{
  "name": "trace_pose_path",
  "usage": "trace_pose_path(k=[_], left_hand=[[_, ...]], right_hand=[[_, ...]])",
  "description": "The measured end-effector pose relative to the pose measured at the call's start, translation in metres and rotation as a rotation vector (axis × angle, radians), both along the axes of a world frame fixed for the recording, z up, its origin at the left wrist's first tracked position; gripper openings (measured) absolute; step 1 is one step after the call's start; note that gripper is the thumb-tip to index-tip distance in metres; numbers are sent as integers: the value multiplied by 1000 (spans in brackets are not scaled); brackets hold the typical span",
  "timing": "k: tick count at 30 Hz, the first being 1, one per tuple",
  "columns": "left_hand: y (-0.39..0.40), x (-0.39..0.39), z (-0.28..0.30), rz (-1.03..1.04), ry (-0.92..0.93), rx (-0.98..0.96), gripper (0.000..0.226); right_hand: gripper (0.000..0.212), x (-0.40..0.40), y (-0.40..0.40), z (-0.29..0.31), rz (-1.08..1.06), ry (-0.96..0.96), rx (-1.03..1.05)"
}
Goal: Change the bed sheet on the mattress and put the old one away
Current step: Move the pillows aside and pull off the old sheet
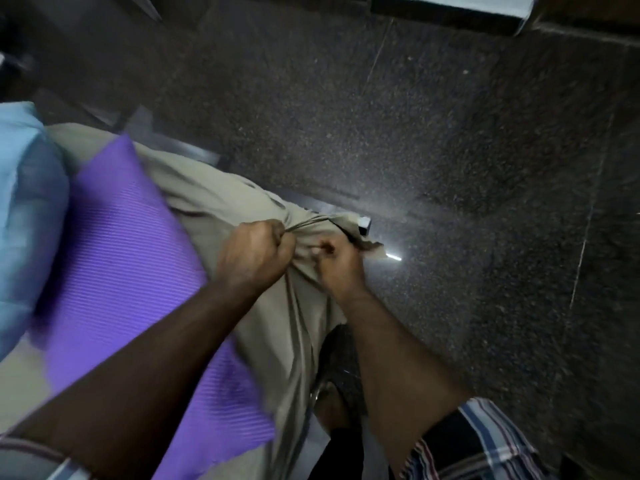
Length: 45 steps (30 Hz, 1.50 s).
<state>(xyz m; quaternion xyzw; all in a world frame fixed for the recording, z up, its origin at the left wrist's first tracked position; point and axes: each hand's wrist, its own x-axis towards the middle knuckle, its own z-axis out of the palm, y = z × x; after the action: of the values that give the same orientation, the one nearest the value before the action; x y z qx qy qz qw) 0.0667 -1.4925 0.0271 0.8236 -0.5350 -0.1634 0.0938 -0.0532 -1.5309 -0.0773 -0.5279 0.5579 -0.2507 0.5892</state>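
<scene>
A beige bed sheet point(221, 195) covers the corner of the mattress at centre left. My left hand point(256, 252) grips a bunched fold of the sheet at that corner. Just to its right, my right hand point(337, 263) pinches the sheet's edge beside the dark bed frame corner point(363, 226). A purple ribbed cloth point(121, 265) lies on top of the sheet to the left, partly under my left forearm. A light blue pillow point(24, 216) sits at the far left edge.
Dark speckled stone floor point(450, 168) fills the right and upper parts of the view. A white-edged object point(450, 5) runs along the top right. My foot in a dark sandal point(341, 372) stands by the bed's side.
</scene>
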Motion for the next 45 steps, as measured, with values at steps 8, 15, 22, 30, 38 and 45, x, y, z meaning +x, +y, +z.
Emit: trace_pose_path(k=[8, 15, 22, 30, 38, 45], left_hand=[[76, 80, 17, 422, 37, -162, 41], [145, 117, 4, 961, 105, -239, 30], [143, 125, -3, 424, -217, 158, 54], [114, 95, -8, 345, -165, 188, 60], [12, 70, 15, 463, -73, 153, 67], [-105, 46, 29, 702, -51, 186, 73]], right_hand=[[65, 87, 54, 45, 151, 60, -51], [16, 122, 96, 64, 726, 38, -134], [35, 132, 103, 65, 506, 253, -239], [86, 100, 47, 55, 759, 490, -50], [62, 105, -27, 111, 984, 680, -583], [66, 77, -150, 144, 1159, 608, -589]])
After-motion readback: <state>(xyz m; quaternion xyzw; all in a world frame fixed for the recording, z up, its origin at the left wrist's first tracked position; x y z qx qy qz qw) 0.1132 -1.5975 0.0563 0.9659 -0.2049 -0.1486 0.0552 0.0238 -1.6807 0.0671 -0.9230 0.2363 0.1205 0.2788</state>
